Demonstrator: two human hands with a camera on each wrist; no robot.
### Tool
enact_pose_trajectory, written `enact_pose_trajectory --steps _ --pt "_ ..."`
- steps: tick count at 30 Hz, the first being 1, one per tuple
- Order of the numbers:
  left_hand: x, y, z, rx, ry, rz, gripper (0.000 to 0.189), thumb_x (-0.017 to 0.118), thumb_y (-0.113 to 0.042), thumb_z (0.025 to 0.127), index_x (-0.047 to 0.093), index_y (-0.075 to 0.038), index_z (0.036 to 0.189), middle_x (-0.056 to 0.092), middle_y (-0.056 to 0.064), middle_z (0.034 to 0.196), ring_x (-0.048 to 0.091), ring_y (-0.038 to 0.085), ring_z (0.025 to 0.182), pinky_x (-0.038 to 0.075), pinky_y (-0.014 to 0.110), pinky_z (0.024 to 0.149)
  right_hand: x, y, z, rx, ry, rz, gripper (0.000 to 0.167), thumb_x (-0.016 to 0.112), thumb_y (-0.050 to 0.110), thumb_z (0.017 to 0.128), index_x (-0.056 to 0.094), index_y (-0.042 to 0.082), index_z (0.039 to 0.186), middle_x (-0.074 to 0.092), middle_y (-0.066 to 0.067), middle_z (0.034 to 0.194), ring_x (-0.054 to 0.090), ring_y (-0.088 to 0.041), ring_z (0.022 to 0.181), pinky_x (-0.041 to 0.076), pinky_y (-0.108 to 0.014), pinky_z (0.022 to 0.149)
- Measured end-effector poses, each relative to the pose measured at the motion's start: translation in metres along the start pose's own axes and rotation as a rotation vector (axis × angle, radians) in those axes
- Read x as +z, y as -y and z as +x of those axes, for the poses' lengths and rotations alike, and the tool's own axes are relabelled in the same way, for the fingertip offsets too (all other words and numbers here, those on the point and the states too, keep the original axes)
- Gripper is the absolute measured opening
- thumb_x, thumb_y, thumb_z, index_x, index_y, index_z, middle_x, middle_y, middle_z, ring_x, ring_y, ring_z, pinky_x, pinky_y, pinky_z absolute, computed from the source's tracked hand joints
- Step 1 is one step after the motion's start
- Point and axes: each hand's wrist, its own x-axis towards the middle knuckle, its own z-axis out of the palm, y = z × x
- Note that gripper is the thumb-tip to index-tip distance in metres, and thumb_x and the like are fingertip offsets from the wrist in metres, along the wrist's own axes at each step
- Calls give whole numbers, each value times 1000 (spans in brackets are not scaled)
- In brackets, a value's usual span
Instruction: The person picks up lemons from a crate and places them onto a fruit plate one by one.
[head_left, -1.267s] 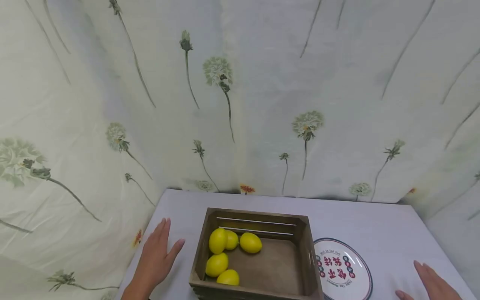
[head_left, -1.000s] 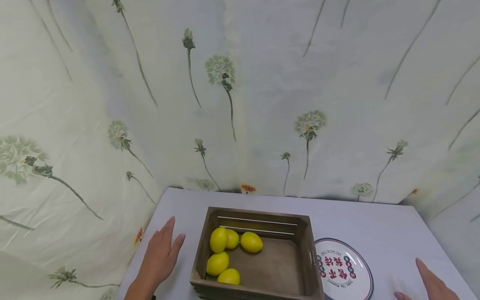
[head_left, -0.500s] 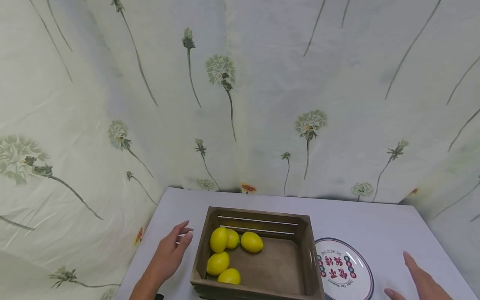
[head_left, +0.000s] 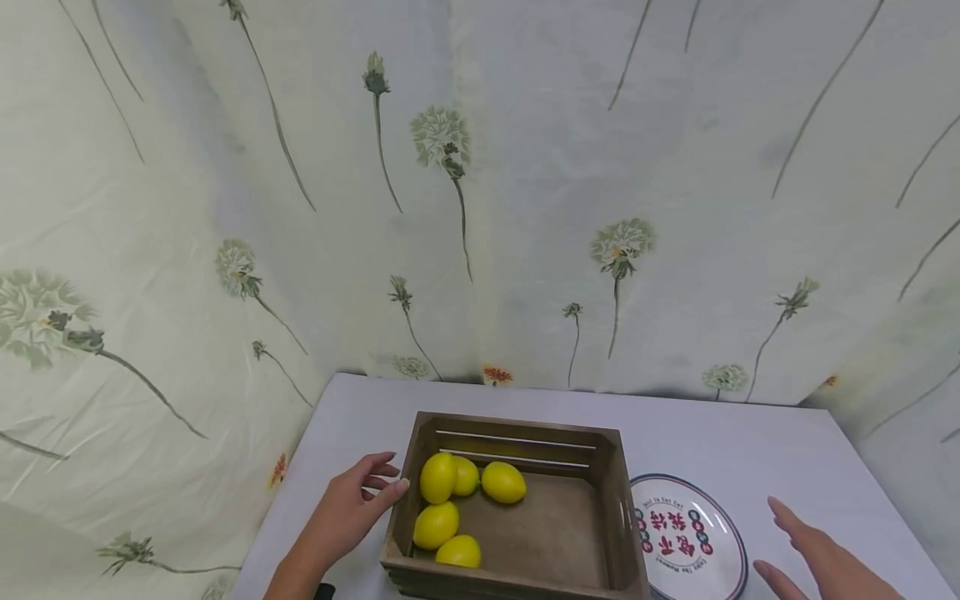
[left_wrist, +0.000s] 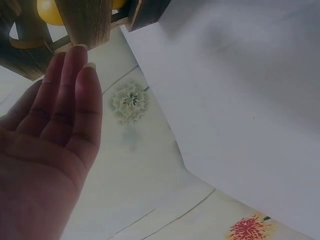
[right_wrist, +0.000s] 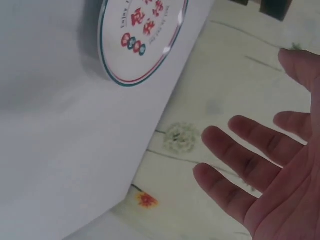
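Note:
A brown wooden crate stands on the table, with several yellow lemons grouped along its left side. My left hand is at the crate's left wall, thumb tip overlapping the rim in the head view and fingers loosely bent. In the left wrist view, the fingertips are close to the slats, and nothing lies in the palm. To the right of the crate lies a round white plate with a dark rim and red lettering. My right hand hovers right of this plate, fingers spread and holding nothing.
The white table carries the crate and plate side by side, nearly touching. Behind and on both sides hangs a pale cloth printed with dandelions, close to the table's far edge.
My left hand has moved right up to the crate's left wall, its fingers bending. My right hand has shifted left towards the plate. Crate, lemons and plate stay put.

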Motion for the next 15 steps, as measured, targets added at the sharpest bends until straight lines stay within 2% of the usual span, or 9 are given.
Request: enact_pose_trajectory --steps 4,8,12,15 --pt "0 -5 -2 5 25 -17 53 71 -44 100 61 -13 142 71 -3 117 66 13 102 56 37 90 -12 14 1 -66 -32 -8 98 83 52 87 41 -12 148 62 -35 128 65 -51 108 54 -67 82" --pt "0 -9 -4 8 47 -29 52 69 -40 102 59 -11 143 70 0 115 65 13 99 56 38 88 -21 28 4 -127 -67 -36 86 83 48 88 51 -9 144 64 -30 129 64 -50 114 52 -67 88" --pt "1 -13 -5 8 61 -36 50 66 -38 104 58 -8 144 67 0 110 63 14 93 56 35 81 -28 44 11 -133 -36 -53 80 76 56 92 56 -3 143 64 -25 133 63 -47 118 53 -65 89" --pt "3 -15 -6 12 71 -45 47 64 -35 105 58 -7 143 65 -1 104 61 15 87 54 34 76 -34 53 14 -145 -39 -50 76 76 56 92 59 1 142 64 -21 135 63 -45 119 53 -64 91"
